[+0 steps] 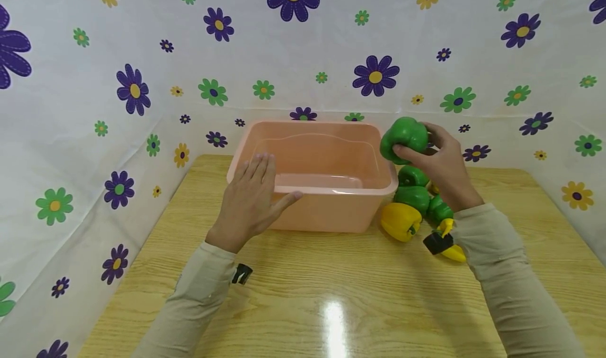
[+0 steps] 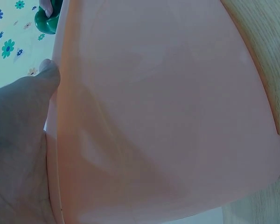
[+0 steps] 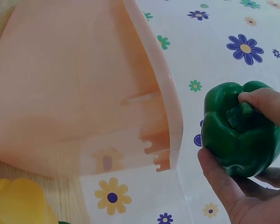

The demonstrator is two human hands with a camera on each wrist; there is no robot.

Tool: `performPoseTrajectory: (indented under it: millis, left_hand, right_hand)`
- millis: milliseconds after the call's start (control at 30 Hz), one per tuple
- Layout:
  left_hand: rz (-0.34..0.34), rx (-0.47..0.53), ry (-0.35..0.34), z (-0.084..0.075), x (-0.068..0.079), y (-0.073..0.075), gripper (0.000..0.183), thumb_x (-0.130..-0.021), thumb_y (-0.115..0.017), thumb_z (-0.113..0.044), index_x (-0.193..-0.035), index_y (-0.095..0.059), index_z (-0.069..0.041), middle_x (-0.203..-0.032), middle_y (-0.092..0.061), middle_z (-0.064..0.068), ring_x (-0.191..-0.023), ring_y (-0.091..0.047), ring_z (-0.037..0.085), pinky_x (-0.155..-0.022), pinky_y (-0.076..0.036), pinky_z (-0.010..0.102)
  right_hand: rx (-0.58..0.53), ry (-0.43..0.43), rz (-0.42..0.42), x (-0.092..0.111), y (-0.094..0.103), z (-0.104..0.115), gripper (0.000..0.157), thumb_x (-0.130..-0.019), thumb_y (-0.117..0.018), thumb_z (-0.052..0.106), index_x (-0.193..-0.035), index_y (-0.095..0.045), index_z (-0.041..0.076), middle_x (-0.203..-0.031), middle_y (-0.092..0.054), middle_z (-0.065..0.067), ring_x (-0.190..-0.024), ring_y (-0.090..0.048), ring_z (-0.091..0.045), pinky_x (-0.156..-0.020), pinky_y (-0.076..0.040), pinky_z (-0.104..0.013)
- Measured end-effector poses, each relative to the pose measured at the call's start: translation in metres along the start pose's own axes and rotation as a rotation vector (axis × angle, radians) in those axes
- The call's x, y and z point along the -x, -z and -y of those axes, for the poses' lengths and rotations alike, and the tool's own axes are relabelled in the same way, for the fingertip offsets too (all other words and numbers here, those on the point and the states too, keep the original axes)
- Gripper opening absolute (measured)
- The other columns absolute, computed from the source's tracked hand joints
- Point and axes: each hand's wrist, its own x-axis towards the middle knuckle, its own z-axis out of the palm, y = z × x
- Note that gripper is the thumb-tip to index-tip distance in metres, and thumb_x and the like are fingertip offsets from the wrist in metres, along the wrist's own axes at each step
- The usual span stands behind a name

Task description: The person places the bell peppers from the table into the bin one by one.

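Observation:
A green bell pepper (image 1: 406, 137) is held up in my right hand (image 1: 442, 163), beside the right end of a peach plastic tub (image 1: 326, 208). In the right wrist view, thumb and fingers grip the pepper (image 3: 238, 135) around its sides, and its stem shows. My left hand (image 1: 248, 200) lies on the front left rim of the tub, fingers straight and thumb spread along the rim. The left wrist view shows that hand (image 2: 18, 140) against the rim, with the tub's front wall (image 2: 168, 93) filling most of the picture.
Right of the tub, several peppers lie grouped on the wooden table (image 1: 293, 284): a yellow bell pepper (image 1: 400, 221), green ones (image 1: 412, 197) behind it, and another yellow one (image 1: 453, 253) partly behind the right sleeve. A flower-patterned white cloth (image 1: 322, 48) hangs behind and at the sides.

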Motion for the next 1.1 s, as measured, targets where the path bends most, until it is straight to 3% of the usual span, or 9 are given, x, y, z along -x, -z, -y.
performPoseTrajectory:
  millis: [667, 1100]
  left_hand:
    - [0.008, -0.005, 0.005, 0.001, 0.001, -0.002, 0.1, -0.098, -0.039, -0.072, -0.158, -0.019, 0.006, -0.165, -0.019, 0.022, -0.154, -0.015, 0.035, -0.125, -0.009, 0.047]
    - [0.004, -0.007, 0.001, 0.001, 0.001, -0.001, 0.1, -0.098, -0.04, -0.071, -0.158, -0.019, 0.006, -0.165, -0.02, 0.022, -0.153, -0.015, 0.035, -0.125, -0.009, 0.047]
  right_hand:
    - [-0.007, 0.008, 0.025, -0.001, -0.01, 0.001, 0.08, -0.092, -0.076, 0.033, -0.157, -0.034, 0.013, -0.148, -0.046, -0.015, -0.125, -0.049, -0.03, -0.108, -0.046, -0.051]
    - [-0.015, 0.017, 0.035, -0.001, -0.012, 0.003, 0.079, -0.091, -0.077, 0.03, -0.156, -0.036, 0.014, -0.149, -0.047, -0.013, -0.125, -0.051, -0.031, -0.107, -0.047, -0.049]
